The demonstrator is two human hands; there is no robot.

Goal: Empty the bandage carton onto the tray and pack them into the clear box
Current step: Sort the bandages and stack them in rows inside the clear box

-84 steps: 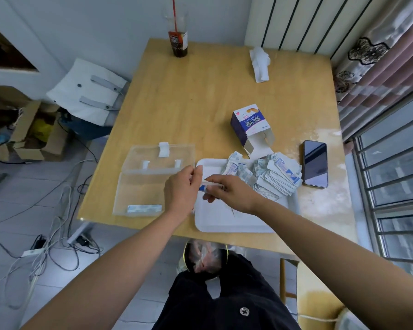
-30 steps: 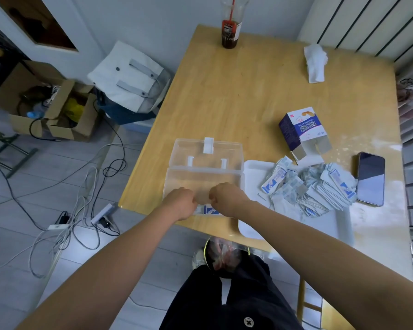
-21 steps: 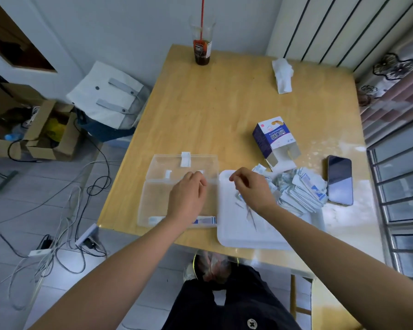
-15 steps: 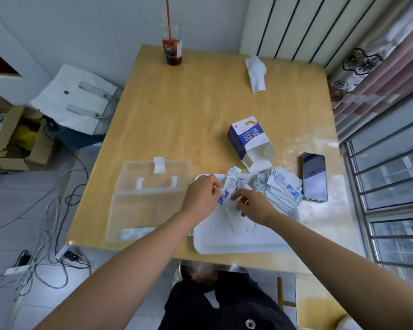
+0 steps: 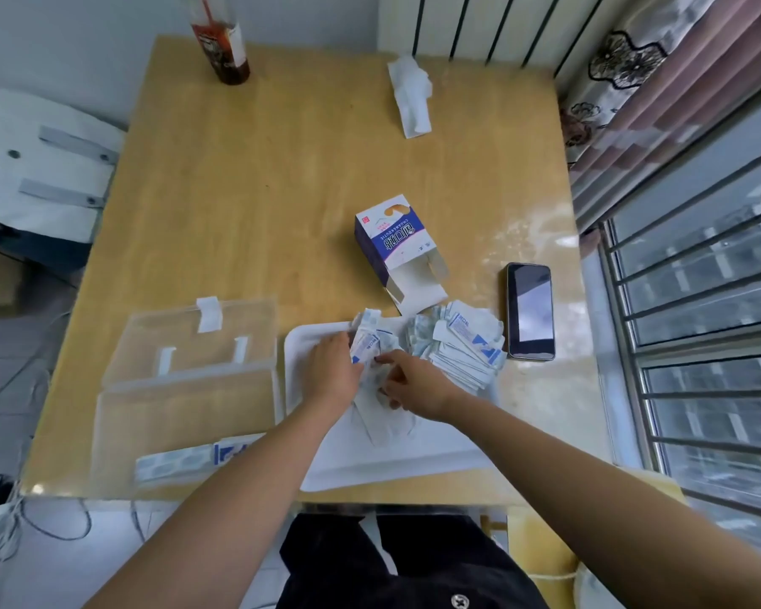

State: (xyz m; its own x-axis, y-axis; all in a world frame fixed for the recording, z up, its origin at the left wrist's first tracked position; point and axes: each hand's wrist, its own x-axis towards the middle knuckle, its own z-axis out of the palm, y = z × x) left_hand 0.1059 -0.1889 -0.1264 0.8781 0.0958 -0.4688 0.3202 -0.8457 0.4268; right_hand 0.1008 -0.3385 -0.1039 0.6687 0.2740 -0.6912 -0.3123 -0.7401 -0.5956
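Many bandages (image 5: 462,349) blurred, drink (image 5: 220,50) top cut off

On the white tray (image 5: 396,459) the left hand (image 5: 332,371) grips a small bundle of bandages (image 5: 367,342), and the right hand (image 5: 414,386) pinches its lower end. A bigger pile of bandages (image 5: 462,345) lies on the tray's far right corner, just beside a phone (image 5: 529,310). The open carton (image 5: 396,248) lies behind the tray on the worktop (image 5: 282,191). The clear box (image 5: 185,406) stands open to the left of the tray, with a few strips (image 5: 181,459) at its near wall.
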